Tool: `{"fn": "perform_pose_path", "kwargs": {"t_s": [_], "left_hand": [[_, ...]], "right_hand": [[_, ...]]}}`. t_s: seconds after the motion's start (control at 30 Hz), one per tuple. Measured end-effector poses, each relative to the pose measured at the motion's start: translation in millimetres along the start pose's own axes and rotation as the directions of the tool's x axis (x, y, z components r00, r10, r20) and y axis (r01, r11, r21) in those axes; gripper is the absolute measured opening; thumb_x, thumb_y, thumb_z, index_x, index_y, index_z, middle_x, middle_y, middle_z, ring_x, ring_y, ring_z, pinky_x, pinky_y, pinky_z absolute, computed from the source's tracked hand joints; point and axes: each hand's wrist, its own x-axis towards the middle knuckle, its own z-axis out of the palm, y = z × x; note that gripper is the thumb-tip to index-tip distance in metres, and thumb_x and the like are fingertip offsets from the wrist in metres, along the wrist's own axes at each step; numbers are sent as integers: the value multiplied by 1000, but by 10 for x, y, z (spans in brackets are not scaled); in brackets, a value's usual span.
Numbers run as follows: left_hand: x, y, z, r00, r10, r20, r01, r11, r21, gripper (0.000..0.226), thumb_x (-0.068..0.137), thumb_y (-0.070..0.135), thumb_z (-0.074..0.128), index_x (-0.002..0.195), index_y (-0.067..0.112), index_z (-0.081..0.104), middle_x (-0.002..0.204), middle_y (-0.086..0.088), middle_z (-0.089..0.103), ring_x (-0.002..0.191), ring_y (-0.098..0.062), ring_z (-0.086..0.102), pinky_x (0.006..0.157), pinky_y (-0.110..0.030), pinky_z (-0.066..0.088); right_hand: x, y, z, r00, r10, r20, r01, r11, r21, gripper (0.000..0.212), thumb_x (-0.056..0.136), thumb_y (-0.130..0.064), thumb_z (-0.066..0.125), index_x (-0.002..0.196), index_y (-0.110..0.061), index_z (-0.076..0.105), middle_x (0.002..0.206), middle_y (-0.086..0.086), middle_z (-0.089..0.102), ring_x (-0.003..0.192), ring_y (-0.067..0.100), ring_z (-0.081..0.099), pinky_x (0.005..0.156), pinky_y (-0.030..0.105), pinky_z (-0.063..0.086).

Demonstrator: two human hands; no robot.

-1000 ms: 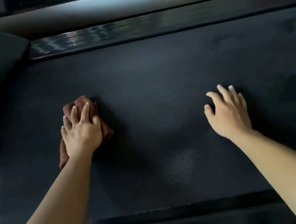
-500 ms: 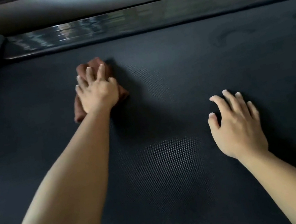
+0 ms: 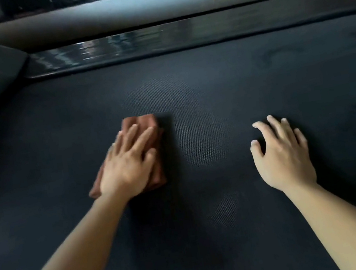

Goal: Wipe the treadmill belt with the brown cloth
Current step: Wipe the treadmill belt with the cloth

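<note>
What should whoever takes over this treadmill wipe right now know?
Left hand: flat on the brown cloth, pressing it to the treadmill belt, left of centre.
Right hand: empty, fingers spread, braced on the belt.
Done: cannot tell which parts are already wiped.
Left: smudges show near the belt's far right; carry strokes there.

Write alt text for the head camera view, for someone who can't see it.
A person's left hand presses a folded brown cloth flat on a dark treadmill belt, while the right hand rests with fingers spread on the bare belt beside it. Beyond the belt runs a glossy black side rail and a pale cover with red lettering, "Ganas KY-730".
</note>
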Motion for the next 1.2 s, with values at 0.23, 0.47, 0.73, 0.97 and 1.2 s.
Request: {"fn": "perform_pose_path", "kwargs": {"t_s": [0.23, 0.47, 0.73, 0.97, 1.2], "left_hand": [[646, -458, -110, 950, -302, -77, 304, 952, 15, 54, 97, 48, 33, 150, 45, 24, 165, 3, 13, 150, -33, 10, 120, -50, 14], [1091, 211, -7, 956, -287, -59, 289, 957, 18, 57, 97, 47, 29, 153, 42, 21, 166, 1, 8, 151, -32, 3, 121, -48, 6], [455, 810, 172, 982, 187, 21, -187, 982, 5, 57, 96, 53, 32, 152, 50, 18, 166, 9, 6, 153, -22, -3, 123, -40, 2], [292, -173, -28, 1000, -11, -12, 12, 999, 44, 58, 98, 47, 42, 151, 49, 20, 165, 8, 13, 152, -26, 10, 122, -43, 11], [1396, -531, -145, 966, -252, -57, 254, 966, 36, 59, 94, 50, 32, 151, 44, 22, 165, 1, 15, 150, -34, 12, 120, -51, 13]], "right_hand": [[-13, -10, -2, 999, -3, -43, 3, 1000, 10, 49, 91, -41, 35, 136, -26, 46, 153, 7, 39, 144, 32, 28, 116, 52, 22], [3, -7, 9, 1000, -3, -28, 2, 1000, -16, 49, 91, -42, 33, 137, -27, 44, 154, 6, 37, 145, 31, 27, 116, 52, 21], [9, 8, 4, 1000, 6, 2, -6, 1000, -16, 44, 94, -40, 39, 136, -29, 43, 155, 5, 36, 145, 31, 25, 116, 52, 21], [4, -8, -16, 1000, 10, 10, -9, 1000, -6, 49, 91, -43, 33, 137, -29, 43, 155, 4, 36, 145, 30, 25, 116, 53, 21], [-7, -13, -9, 1000, 2, -25, -2, 1000, -22, 49, 92, -42, 35, 137, -28, 45, 153, 6, 38, 144, 31, 28, 116, 53, 23]]}}
